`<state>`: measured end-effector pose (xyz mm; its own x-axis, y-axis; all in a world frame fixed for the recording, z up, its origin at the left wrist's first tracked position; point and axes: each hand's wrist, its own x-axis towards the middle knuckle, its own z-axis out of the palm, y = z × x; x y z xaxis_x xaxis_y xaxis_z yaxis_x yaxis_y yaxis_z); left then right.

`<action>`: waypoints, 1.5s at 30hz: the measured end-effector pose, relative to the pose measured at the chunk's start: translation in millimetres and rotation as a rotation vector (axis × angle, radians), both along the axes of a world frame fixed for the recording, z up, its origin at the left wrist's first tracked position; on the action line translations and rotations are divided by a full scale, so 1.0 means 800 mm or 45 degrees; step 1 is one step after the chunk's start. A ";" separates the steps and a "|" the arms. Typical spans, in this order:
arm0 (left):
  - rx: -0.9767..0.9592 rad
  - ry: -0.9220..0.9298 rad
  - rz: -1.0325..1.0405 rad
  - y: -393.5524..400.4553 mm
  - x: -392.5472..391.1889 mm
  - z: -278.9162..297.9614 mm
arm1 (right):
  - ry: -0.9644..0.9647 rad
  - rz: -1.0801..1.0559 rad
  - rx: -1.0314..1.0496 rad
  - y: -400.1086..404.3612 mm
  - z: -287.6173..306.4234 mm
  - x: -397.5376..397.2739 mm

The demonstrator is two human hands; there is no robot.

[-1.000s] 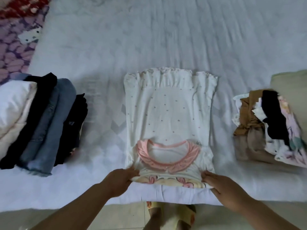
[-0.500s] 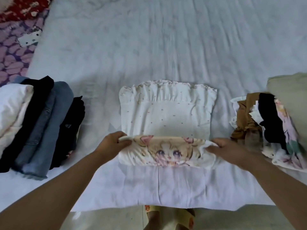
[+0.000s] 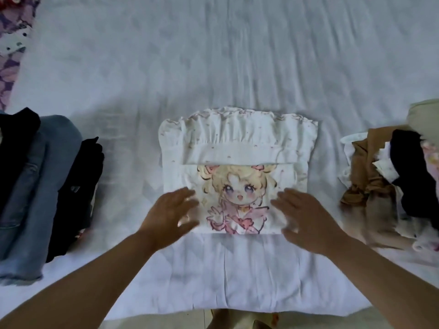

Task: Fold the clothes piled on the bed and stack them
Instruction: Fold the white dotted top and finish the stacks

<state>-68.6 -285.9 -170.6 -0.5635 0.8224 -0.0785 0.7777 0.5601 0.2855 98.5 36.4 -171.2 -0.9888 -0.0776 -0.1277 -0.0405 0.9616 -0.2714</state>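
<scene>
Folded white dress (image 3: pixel 237 167) lies flat in the middle of the bed (image 3: pixel 213 55), near its near edge, between two heaps of clothes. It forms a squarish packet: the far part shows a gathered ruffle band with a wavy hem and tiny pinkish dots, and the near part, laid over it with a straight edge, carries a cartoon print of a blonde girl with pink bows, large violet eyes and a pink outfit. The fabric is slightly creased.

Both hands sit on or just over the near corners of the packet, blurred by motion. The left hand (image 3: pixel 169 214) has its fingers spread and straight over the near left corner; the right hand (image 3: pixel 306 214) has its fingers spread and straight over the near right corner. Neither hand pinches the cloth.

To the left, well apart from the dress, a folded stack (image 3: pixel 40 186) shows blue denim between black garments. To the right lies a loose pile (image 3: pixel 384 181) of brown, black, white and floral pieces, with a pale green cushion (image 3: pixel 425 115) behind it. A purple patterned blanket (image 3: pixel 11 43) lies at the far left.
</scene>
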 end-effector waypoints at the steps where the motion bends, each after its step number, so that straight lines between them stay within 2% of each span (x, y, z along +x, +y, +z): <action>1: -0.147 0.010 -0.130 -0.009 0.006 -0.011 | -0.123 0.121 0.099 -0.001 -0.013 0.013; 2: -0.299 0.014 -0.191 -0.018 0.012 -0.018 | -0.259 0.169 0.154 -0.001 -0.021 0.021; 4: -0.430 0.046 -0.172 -0.031 0.017 -0.030 | -0.347 0.113 0.152 0.000 -0.029 0.029; 5: -0.394 0.052 -0.127 -0.032 0.018 -0.032 | -0.292 0.076 0.157 -0.001 -0.029 0.028; 8: -0.084 0.054 0.042 -0.019 0.021 -0.023 | 0.011 -0.005 0.068 -0.004 -0.024 0.017; 12: 0.025 0.072 0.130 -0.014 0.038 0.000 | 0.075 -0.012 -0.074 -0.008 -0.002 0.023; 13: 0.025 0.047 0.132 -0.019 0.043 0.004 | 0.027 0.003 -0.107 -0.008 0.006 0.029; 16: 0.002 -0.105 0.091 -0.040 0.064 0.013 | -0.379 -0.049 -0.202 -0.015 0.021 0.056; 18: -0.102 -0.196 0.050 -0.050 0.079 0.025 | -0.634 -0.151 -0.285 -0.022 0.026 0.077; 20: -0.246 -0.269 0.064 -0.058 0.094 0.031 | -0.754 -0.150 -0.289 -0.029 0.030 0.090; 23: -0.289 -0.480 0.038 -0.076 0.120 0.032 | -0.929 -0.045 -0.244 -0.037 0.041 0.105; 26: -0.376 -0.657 -0.027 -0.081 0.134 0.033 | -1.055 -0.016 -0.348 -0.037 0.047 0.116; 29: -0.399 -0.783 0.044 -0.073 0.122 0.047 | -1.124 -0.105 -0.499 -0.026 0.057 0.108; 32: -0.331 -0.687 0.173 -0.057 0.087 0.063 | -1.010 -0.303 -0.668 -0.006 0.072 0.083; 36: -0.132 -0.641 0.425 -0.029 0.026 0.083 | -0.740 -0.852 -1.073 0.018 0.087 0.037; 42: 0.000 -0.458 0.640 0.025 -0.048 0.083 | -0.333 -1.061 -1.010 0.041 0.073 -0.042; 45: -0.060 -0.304 0.735 0.050 -0.069 0.072 | -0.173 -1.130 -0.769 0.043 0.058 -0.070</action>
<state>-123.8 -246.2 -113.4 -0.8785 0.3831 -0.2855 0.2637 0.8871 0.3789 42.8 70.4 -125.0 -0.7037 0.5724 -0.4210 0.6705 0.3388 -0.6601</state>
